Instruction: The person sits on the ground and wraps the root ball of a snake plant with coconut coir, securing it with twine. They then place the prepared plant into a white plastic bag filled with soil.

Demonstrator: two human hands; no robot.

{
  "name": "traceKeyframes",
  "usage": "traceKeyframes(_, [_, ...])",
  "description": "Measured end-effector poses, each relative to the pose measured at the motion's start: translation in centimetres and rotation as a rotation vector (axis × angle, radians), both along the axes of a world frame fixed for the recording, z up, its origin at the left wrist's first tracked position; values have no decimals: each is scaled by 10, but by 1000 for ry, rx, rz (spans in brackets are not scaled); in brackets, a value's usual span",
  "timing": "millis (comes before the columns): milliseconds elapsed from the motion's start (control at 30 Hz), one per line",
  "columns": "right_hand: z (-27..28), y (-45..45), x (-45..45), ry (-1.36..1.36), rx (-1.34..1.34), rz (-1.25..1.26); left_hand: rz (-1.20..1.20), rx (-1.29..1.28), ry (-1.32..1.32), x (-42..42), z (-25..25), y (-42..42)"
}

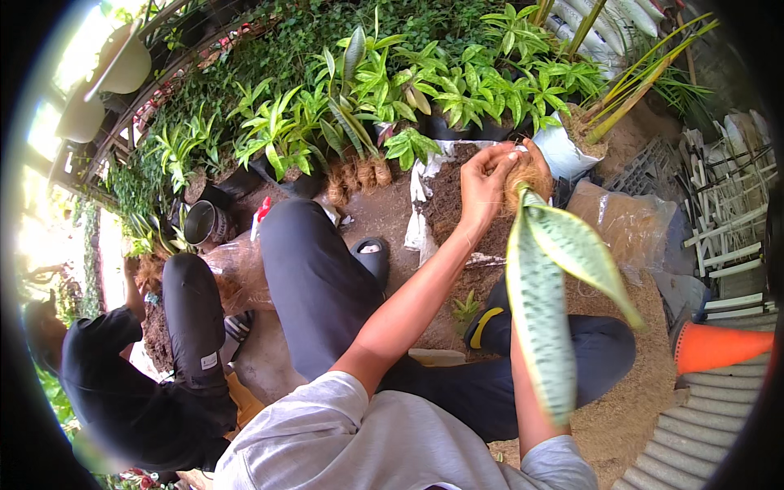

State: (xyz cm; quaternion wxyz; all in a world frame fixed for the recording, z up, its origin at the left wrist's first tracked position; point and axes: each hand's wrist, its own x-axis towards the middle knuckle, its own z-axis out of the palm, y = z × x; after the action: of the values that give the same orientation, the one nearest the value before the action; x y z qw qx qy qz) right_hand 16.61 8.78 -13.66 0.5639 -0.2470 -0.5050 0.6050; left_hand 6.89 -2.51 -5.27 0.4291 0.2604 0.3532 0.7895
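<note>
A snake plant (542, 306) with yellow-edged leaves points back towards me, its root end wrapped in a ball of brown coir-like fibre (525, 184). My left hand (484, 180) pinches the left side of that ball, with thumb and fingers close together. Around the far right side of it curl the fingers of my right hand (536, 158); leaves and fibre hide the rest of that hand. Beneath both hands, dark potting soil (450, 190) lies on a white sack (418, 226). Several fibre-wrapped root balls (365, 173) of other snake plants stand farther off to the left.
Leafy potted plants (392, 92) line the far side. A white grow bag (560, 147) with cut stems and a plastic-wrapped brown block (618, 220) are at the right, near an orange cone (723, 348). Another person (122, 380) sits at left beside a black pot (207, 223).
</note>
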Motion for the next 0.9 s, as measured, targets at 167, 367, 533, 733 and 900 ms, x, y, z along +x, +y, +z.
traceKeyframes(167, [78, -40, -27, 174, -163, -155, 3, 50, -6, -2, -8, 8])
traceKeyframes(367, [107, -51, -30, 106, -55, -137, -213, 56, -65, -16, -7, 12])
traceKeyframes(533, [115, -43, -21, 54, 23, -147, -358, -5, -119, -13, 14, 8])
traceKeyframes(733, [117, -48, -20, -73, 131, -195, -687, -23, -346, -31, 15, 17])
traceKeyframes(900, [118, -53, -24, -163, 226, -232, -677, -79, -333, -35, 19, 17])
